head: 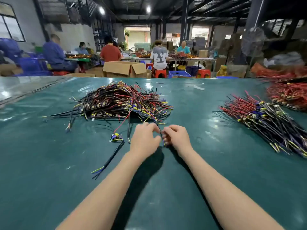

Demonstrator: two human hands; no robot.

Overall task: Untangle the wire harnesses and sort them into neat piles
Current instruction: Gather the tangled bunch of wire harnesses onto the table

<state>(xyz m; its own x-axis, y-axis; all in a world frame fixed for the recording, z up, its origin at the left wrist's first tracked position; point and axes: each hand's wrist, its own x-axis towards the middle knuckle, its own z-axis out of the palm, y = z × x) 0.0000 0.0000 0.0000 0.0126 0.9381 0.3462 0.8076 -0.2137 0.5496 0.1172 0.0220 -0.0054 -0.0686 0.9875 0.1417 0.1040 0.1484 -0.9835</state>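
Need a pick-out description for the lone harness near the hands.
Start at the big tangled pile mid-table on the green mat. Nearer the camera, left of the left hand, lies one harness. Unlike the piled ones, it lies alone, black cable trailing toward the camera.

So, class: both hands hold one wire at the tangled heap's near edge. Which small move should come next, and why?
Probably pull the wire toward the body, free of the tangled heap: the left hand and right hand pinch it, yet it runs into the heap.
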